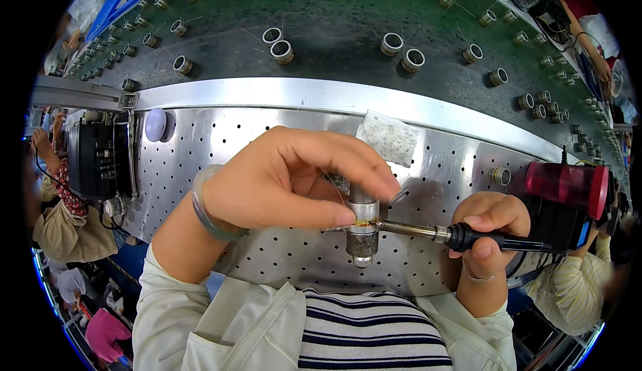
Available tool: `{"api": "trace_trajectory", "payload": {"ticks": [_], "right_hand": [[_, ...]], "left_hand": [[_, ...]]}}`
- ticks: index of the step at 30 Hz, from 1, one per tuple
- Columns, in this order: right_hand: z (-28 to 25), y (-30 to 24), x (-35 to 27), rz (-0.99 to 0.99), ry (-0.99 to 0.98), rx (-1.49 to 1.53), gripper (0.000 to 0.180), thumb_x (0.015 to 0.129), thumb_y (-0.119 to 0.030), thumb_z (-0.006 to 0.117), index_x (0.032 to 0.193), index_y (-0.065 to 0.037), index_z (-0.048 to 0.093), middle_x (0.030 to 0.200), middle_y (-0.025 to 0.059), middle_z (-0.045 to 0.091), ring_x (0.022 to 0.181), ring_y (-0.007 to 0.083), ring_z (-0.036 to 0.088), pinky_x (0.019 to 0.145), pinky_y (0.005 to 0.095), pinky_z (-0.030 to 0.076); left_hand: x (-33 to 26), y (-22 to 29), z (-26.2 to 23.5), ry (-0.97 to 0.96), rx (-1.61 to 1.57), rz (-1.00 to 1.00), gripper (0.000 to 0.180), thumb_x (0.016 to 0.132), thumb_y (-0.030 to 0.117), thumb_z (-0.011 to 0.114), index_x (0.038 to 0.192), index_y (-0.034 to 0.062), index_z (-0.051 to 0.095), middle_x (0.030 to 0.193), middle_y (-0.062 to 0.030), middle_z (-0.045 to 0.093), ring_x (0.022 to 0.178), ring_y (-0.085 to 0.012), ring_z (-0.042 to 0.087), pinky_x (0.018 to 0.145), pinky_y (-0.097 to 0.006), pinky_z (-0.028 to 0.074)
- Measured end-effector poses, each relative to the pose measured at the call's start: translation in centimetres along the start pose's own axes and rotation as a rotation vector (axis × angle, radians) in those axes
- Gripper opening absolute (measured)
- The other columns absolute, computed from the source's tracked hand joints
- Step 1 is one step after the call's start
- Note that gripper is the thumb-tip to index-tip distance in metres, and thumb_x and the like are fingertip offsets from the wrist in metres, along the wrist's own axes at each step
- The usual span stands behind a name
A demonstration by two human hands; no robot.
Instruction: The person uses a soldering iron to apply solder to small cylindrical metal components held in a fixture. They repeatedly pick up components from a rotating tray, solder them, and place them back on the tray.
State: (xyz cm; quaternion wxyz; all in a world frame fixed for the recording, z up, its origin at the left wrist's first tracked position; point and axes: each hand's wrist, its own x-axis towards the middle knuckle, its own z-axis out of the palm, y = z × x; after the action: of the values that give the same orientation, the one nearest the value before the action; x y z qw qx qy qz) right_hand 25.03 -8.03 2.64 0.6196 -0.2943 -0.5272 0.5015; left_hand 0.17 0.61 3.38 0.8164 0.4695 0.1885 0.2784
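Note:
A metal cylinder (363,212) with a yellow-and-red band stands on a dark, round-tipped metal holder (362,242) in front of me. My left hand (287,180) curls around its upper part, thumb at the band and index finger over the far side. Fine wires show near the thumb; where they end is hidden by the fingers. From the right, my right hand (491,224) grips a soldering iron (461,236) by its black handle. The iron's tip touches or nearly touches the band next to my left thumb.
A perforated metal worktop (294,264) lies below. Behind its metal rail, a green conveyor (334,43) carries several metal rings with thin wires. A stained cloth (388,137), lilac egg-shaped object (156,125), small ring (500,175) and red translucent container (565,187) surround me. Other people sit at both sides.

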Motion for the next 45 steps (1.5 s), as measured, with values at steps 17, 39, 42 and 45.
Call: {"api": "trace_trajectory", "payload": {"ticks": [17,39,42,45], "right_hand": [[0.2,-0.2,-0.3,-0.011,0.039,-0.002,0.021,0.076,-0.008,0.070,0.085,0.004,0.054,0.064,0.0123,0.059,0.045,0.0152,0.055,0.042,0.0239,0.045],[0.4,-0.2,-0.9,0.121,0.131,0.040,0.024,0.075,-0.012,0.073,0.081,0.002,0.055,0.066,0.0116,0.059,0.048,0.0152,0.057,0.045,0.0233,0.046],[0.5,-0.1,-0.9,0.118,0.124,0.049,0.024,0.075,-0.011,0.073,0.082,0.003,0.055,0.066,0.0115,0.059,0.049,0.0150,0.057,0.045,0.0235,0.046],[0.5,0.0,-0.9,0.113,0.102,0.053,0.024,0.075,-0.011,0.073,0.083,0.003,0.055,0.066,0.0115,0.059,0.049,0.0152,0.057,0.045,0.0238,0.046]], "left_hand": [[0.0,0.8,0.5,0.006,-0.071,-0.208,0.078,0.067,-0.005,0.073,0.134,-0.0073,0.034,0.100,-0.0204,0.061,0.090,-0.0163,0.060,0.069,-0.018,0.050],[-0.2,-0.7,-0.5,-0.004,-0.129,-0.226,0.074,0.070,-0.007,0.070,0.134,-0.0070,0.033,0.098,-0.0216,0.063,0.080,-0.0132,0.064,0.070,-0.018,0.051],[-0.3,-0.7,-0.6,-0.007,-0.129,-0.217,0.073,0.070,-0.006,0.069,0.134,-0.0073,0.033,0.099,-0.0221,0.063,0.080,-0.0132,0.064,0.070,-0.018,0.050],[-0.4,-0.7,-0.7,-0.022,-0.127,-0.209,0.073,0.070,-0.005,0.069,0.134,-0.0075,0.034,0.099,-0.0226,0.063,0.080,-0.0129,0.064,0.070,-0.017,0.050]]}}
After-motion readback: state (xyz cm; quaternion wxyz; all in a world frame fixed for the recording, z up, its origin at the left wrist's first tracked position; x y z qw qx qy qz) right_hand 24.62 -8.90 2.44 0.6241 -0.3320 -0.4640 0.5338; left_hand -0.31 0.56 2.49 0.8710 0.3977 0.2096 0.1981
